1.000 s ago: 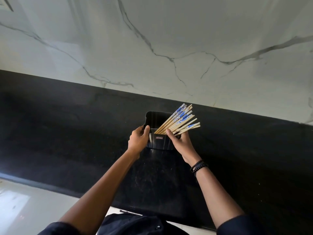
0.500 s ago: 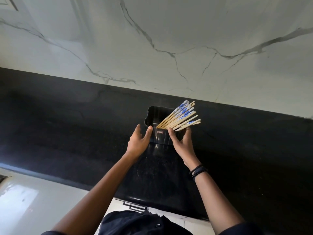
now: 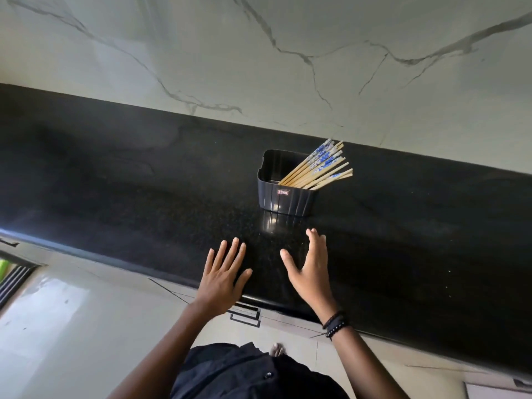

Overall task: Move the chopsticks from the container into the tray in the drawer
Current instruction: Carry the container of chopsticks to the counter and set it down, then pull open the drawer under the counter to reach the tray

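The black bench [image 3: 115, 182] carries a dark ribbed container [image 3: 285, 198], which stands upright near the bench's back edge. Nearer the person than the container and a little to its left, the left hand [image 3: 224, 273] hovers palm down over the bench's front edge. Its grip is wide, with the fingers spread and straight, and it holds nothing. Below that edge, on the near side of the container, two black handles [image 3: 244, 313] show on a pale cabinet front. The right hand [image 3: 312, 270] is also nearer than the container and clear of it, its grip wide and empty, the thumb pointing left. The chopsticks [image 3: 319, 167] are in the container, a blue-and-white-ended bundle leaning over its right rim. Dark beaded bands [image 3: 335, 323] circle the right wrist.
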